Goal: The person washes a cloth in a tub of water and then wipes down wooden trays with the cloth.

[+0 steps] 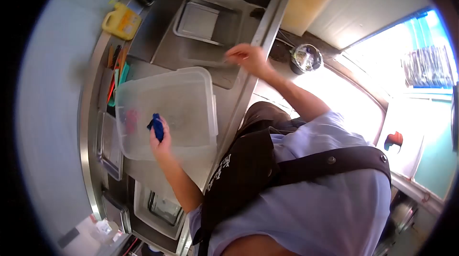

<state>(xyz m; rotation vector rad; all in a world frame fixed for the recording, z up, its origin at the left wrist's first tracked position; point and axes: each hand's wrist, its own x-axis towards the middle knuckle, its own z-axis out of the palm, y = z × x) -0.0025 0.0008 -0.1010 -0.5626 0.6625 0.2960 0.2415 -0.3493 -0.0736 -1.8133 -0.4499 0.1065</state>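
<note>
A large translucent plastic bin [191, 81] lies across the steel counter beside the sink. My left hand [160, 144] is over its interior, fingers closed on a crumpled dark blue cloth [157, 126]. Through the bin's cloudy plastic shows a blurred pink patch [131, 121], whose kind I cannot make out. My right hand [248, 58] hovers near the sink's front edge, its fingers loosely stretched and slightly smeared by motion, with nothing visible in them. Beyond it, a rectangular metal pan [193, 19] sits tilted in the sink basin [167, 48].
A yellow jug [123, 21] stands at the back corner. Several long-handled tools [117, 72] lie along the back ledge, with metal trays [110, 146] nearby. Below the counter is a white tub [143, 208]. A lined bucket [306, 58] stands on the floor.
</note>
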